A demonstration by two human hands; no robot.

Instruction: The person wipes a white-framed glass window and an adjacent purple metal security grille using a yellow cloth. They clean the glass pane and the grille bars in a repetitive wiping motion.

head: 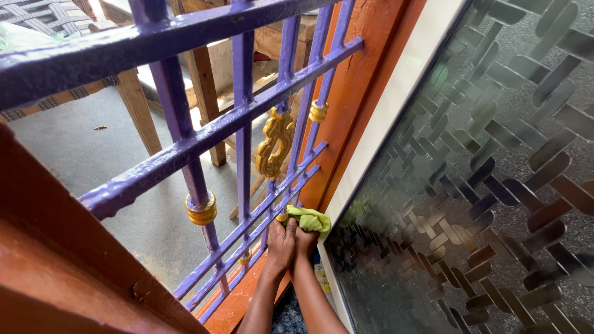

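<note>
Hands low at window corner: left hand (281, 242) and right hand (304, 238) both closed on yellow-green cloth (309, 218), pressed between purple grille (247, 133) and patterned glass pane (470, 185). Risks, judged: knuckles scraping bars, cloth slipping out through grille, pane swinging onto fingers.

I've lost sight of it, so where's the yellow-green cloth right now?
In the head view, the yellow-green cloth is low and centre, bunched above both hands, between the purple window grille and the patterned glass pane.
</note>
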